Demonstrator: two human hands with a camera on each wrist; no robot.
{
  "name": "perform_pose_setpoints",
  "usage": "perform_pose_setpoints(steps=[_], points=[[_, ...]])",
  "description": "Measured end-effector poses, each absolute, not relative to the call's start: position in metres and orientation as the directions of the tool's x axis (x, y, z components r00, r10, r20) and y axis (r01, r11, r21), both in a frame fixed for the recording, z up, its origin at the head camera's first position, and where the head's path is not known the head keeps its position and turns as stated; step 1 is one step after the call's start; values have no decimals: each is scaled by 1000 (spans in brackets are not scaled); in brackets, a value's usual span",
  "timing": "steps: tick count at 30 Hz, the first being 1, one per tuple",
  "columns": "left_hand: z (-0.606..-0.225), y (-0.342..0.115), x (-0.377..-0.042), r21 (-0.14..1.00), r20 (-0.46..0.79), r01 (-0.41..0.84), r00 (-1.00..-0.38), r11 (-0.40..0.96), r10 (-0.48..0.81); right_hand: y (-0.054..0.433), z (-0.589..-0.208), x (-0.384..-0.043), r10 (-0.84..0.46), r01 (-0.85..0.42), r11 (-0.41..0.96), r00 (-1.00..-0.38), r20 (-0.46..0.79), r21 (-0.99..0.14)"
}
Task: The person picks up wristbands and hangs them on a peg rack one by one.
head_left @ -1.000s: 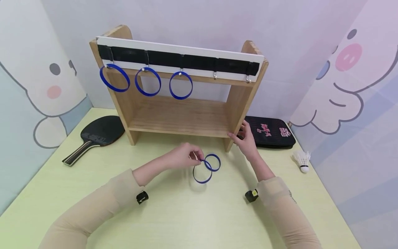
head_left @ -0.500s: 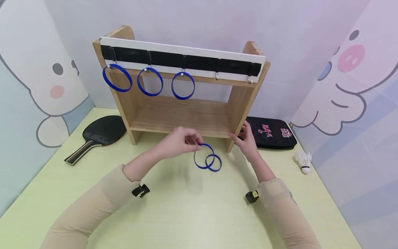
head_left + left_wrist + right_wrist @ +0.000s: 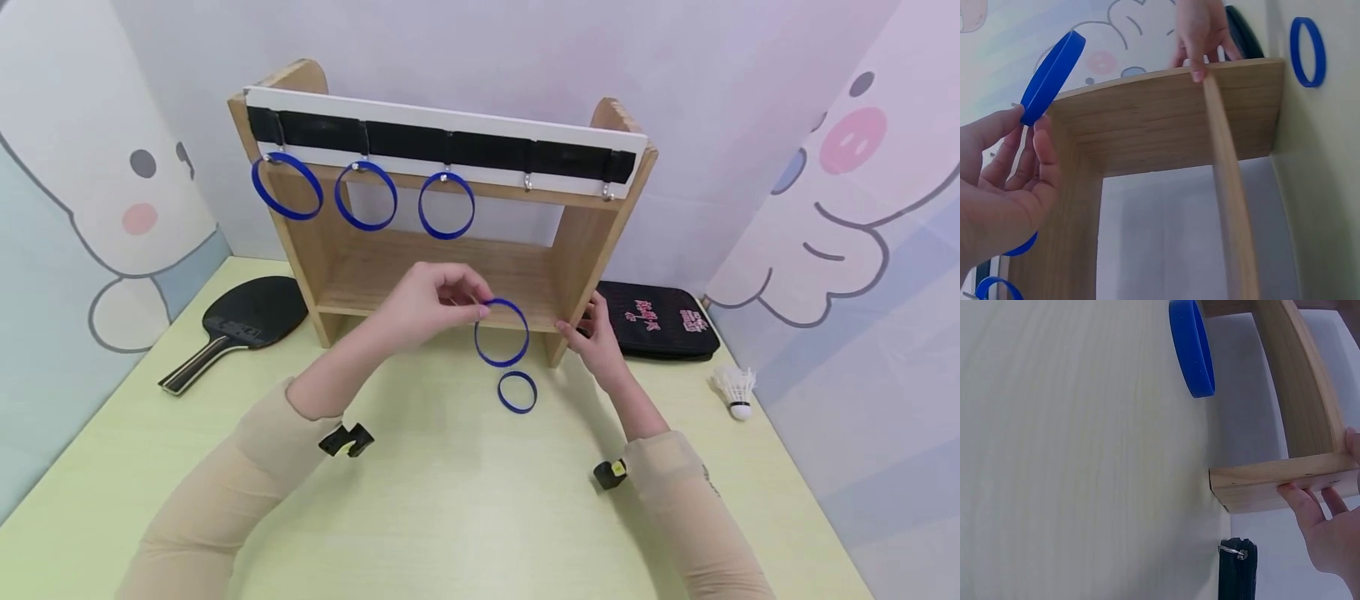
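Observation:
My left hand [image 3: 431, 307] pinches a blue ring [image 3: 1054, 78] between thumb and fingertips, raised before the lower board of a small wooden shelf [image 3: 382, 258]. Its fingers are partly hidden in the head view. With the thumb on the front edge and fingers on the outer face, my right hand [image 3: 602, 352] grips the shelf's right side panel [image 3: 1291, 472]. Another blue ring [image 3: 517, 412] lies on the table below the held one. Across the shelf top runs a white strip [image 3: 330, 98] with small metal hooks; blue rings [image 3: 446, 236] hang from the three leftmost, while two hooks [image 3: 528, 182] at right are bare.
A black table tennis bat [image 3: 251, 312] lies left of the shelf. Behind my right hand is a black zipped case [image 3: 656, 321], with a shuttlecock [image 3: 733, 392] near the table's right edge. Cartoon-printed walls [image 3: 480, 50] enclose the table's back and sides.
My left hand has lifted its blue ring up from the table toward the shelf, apart from the ring lying there. The right hand keeps its grip on the side panel.

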State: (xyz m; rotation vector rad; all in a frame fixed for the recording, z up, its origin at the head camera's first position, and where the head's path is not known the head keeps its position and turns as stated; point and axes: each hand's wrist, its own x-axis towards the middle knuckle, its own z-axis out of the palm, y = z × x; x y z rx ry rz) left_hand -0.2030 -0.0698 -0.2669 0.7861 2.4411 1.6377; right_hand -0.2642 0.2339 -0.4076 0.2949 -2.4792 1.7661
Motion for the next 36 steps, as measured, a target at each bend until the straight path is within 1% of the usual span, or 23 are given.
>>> perform_pose_setpoints(steps=[3,7,15,20,22,26,31,36], points=[[-258,-67,-202,903,223,348,-881,251,418,233,-404,-262,-120,-198,284,-978,170,-938],[-246,-63,-201,912,287,362,-899,192,331,228,-393,-253,-143,-209,271,-974,175,-940],[-228,-53,-202,907,402,417,-898,60,178,224,-383,-246,-135,-207,285,-975,175,-936],[-222,-47,-205,891,452,446,-889,-85,71,223,-383,-247,-148,-203,286,-975,167,-936],[-222,-45,-206,871,477,467,-879,-152,31,223,-383,-247,-149,-200,291,-975,162,-935],[-225,-38,-211,819,528,524,-848,-233,-50,224,-382,-247,-144,-188,310,-978,149,-932],[-230,-31,-218,784,544,554,-830,-279,-119,223,-382,-247,-144,-197,307,-977,159,-931],[-234,-28,-221,780,562,582,-813,-229,-152,223,-383,-246,-148,-212,293,-973,175,-932]])
